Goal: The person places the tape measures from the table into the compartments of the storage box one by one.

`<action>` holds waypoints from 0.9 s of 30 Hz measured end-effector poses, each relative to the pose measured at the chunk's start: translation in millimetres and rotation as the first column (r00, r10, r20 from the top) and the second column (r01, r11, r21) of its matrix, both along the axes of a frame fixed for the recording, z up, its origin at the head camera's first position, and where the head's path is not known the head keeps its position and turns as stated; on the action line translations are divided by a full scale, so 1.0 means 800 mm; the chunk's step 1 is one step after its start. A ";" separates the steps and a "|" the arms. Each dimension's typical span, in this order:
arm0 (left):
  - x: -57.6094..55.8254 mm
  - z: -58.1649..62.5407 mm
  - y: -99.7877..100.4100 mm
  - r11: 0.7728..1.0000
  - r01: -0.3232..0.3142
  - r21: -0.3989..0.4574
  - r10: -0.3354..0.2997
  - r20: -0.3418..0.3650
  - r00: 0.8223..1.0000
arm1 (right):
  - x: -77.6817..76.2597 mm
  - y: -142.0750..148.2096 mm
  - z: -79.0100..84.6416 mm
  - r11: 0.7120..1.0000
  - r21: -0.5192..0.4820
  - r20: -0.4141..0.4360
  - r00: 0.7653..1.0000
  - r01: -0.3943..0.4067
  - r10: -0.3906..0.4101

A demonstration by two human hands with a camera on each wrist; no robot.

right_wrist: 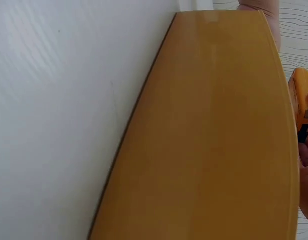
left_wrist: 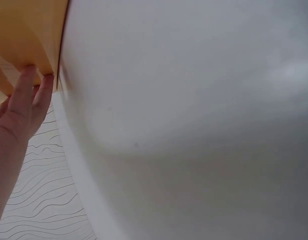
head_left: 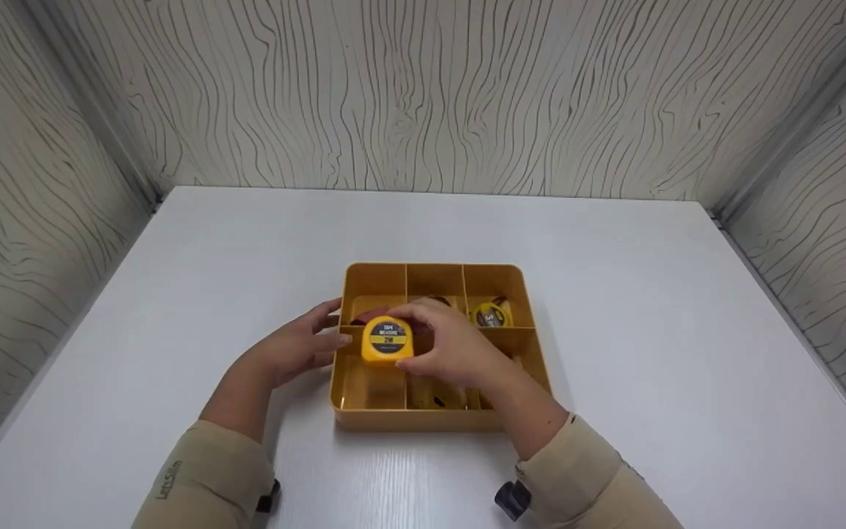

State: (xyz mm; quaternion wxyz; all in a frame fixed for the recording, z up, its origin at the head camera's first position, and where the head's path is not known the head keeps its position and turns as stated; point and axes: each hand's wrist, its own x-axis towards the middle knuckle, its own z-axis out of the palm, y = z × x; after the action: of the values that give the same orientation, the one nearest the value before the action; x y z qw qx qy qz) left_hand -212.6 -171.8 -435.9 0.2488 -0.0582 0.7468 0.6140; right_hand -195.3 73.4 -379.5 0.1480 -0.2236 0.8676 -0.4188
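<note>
Over the left part of a divided yellow-brown box (head_left: pixel 423 420), my right hand (head_left: pixel 446 344) pinches a yellow tape measure (head_left: pixel 388 339) between thumb and fingers. Its dark round label reads "TAPE MEASURE 2M" and faces up. At the box's left side is my left hand (head_left: pixel 297 345), thumb tip over the rim and fingers against the outer wall; the left wrist view shows those fingers (left_wrist: pixel 25 100) on the wall. In the back right compartment lies a smaller yellow tape measure (head_left: pixel 491 316) marked 3. A reddish thing (head_left: pixel 371 316) at the back left is partly hidden.
Thin dividers (head_left: pixel 406 283) split the box into several compartments. Items in the front middle and right ones are too hidden to name. The box stands on a white table (head_left: pixel 651 330), with wood-grain patterned panels (head_left: pixel 423 95) behind and at both sides.
</note>
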 end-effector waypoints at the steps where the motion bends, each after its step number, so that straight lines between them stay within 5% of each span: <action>1: 0.000 0.000 0.000 1.000 0.001 -0.001 -0.001 -0.002 1.000 | 0.000 -0.001 -0.001 1.000 0.002 0.000 1.000 0.000 0.000; 27: 0.001 -0.002 -0.001 1.000 0.016 -0.001 -0.016 -0.016 1.000 | 0.010 -0.023 -0.027 0.999 0.029 -0.027 0.999 -0.035 0.036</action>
State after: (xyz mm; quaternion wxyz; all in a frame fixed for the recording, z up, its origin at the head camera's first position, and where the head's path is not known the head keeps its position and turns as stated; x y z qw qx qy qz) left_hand -211.5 -172.7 -437.5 0.2474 -0.0473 0.7494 0.6123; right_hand -187.4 55.1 -401.1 0.1466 -0.2424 0.8713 -0.4007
